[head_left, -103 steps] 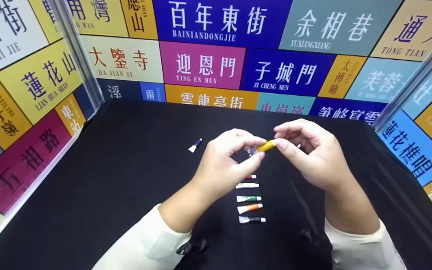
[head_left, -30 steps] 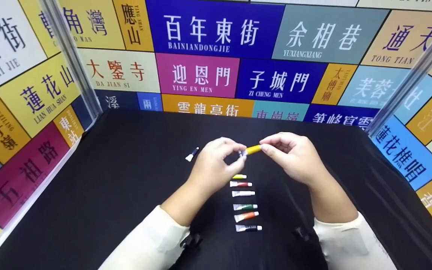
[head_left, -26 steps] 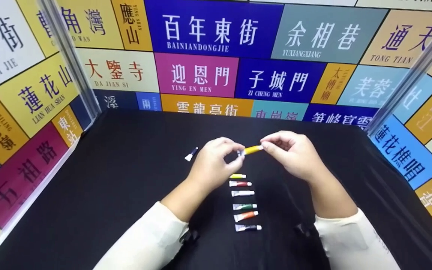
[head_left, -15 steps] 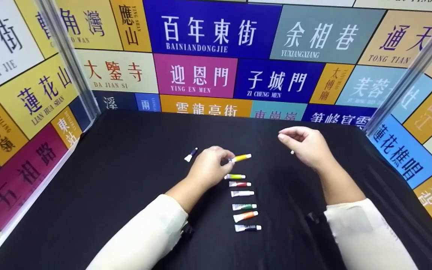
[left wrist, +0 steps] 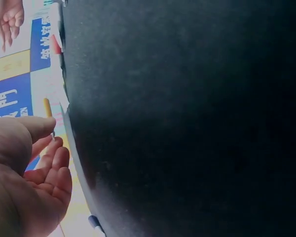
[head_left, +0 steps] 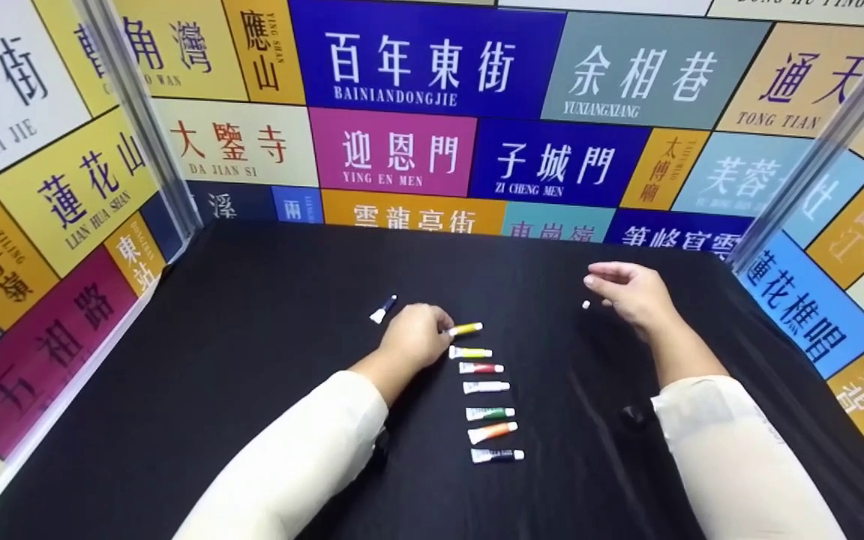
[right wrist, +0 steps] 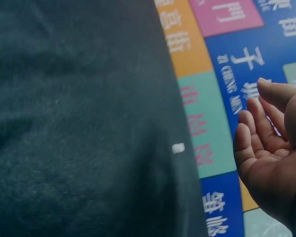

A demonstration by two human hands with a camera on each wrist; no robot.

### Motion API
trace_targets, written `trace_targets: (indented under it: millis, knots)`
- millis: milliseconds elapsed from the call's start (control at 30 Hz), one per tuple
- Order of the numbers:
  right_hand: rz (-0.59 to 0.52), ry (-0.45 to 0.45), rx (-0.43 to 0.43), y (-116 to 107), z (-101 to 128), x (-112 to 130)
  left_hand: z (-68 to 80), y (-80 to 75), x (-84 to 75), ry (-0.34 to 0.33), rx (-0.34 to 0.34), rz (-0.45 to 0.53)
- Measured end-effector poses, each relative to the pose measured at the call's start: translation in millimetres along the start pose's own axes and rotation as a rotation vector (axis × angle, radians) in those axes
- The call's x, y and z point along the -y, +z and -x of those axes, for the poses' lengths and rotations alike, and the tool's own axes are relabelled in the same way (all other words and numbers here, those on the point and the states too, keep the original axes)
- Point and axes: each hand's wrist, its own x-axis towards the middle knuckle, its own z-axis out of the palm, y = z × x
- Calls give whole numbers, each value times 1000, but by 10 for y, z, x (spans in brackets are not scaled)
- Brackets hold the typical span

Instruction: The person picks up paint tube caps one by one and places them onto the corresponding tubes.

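My left hand (head_left: 413,334) pinches a golden-yellow paint tube (head_left: 466,328) by its flat end, white cap pointing right, low over the cloth just beyond a lemon-yellow tube (head_left: 471,352). In the left wrist view the same tube (left wrist: 48,107) sticks out between thumb and fingers. My right hand (head_left: 634,296) is raised at the right, fingers loosely bent, holding nothing. Left of it on the cloth lies a small white piece (head_left: 586,304) resembling a cap. The right wrist view also has this white piece (right wrist: 178,147), apart from the hand.
Toward me, a column continues with red (head_left: 481,368), white (head_left: 486,387), green (head_left: 490,413), orange (head_left: 492,432) and black (head_left: 497,455) tubes. A dark blue tube (head_left: 383,309) lies beyond my left hand. Black cloth (head_left: 252,360) covers the table; printed panels (head_left: 394,150) rise behind.
My right hand has let go of the golden-yellow tube's cap end and moved right. My left hand has brought the tube down and left, toward the top of the column.
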Motion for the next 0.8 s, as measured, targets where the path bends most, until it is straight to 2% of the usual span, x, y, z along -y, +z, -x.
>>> trace_targets:
  millis: [233, 600, 800]
  knots:
    - [-44, 109, -9, 49, -110, -133, 20, 40, -7, 35, 10, -33]
    - [-63, 180, -13, 98, -159, -497, 67, 47, -9, 28, 5, 19]
    - [9, 185, -2, 129, -173, -576, 62, 23, 7, 29, 2, 31]
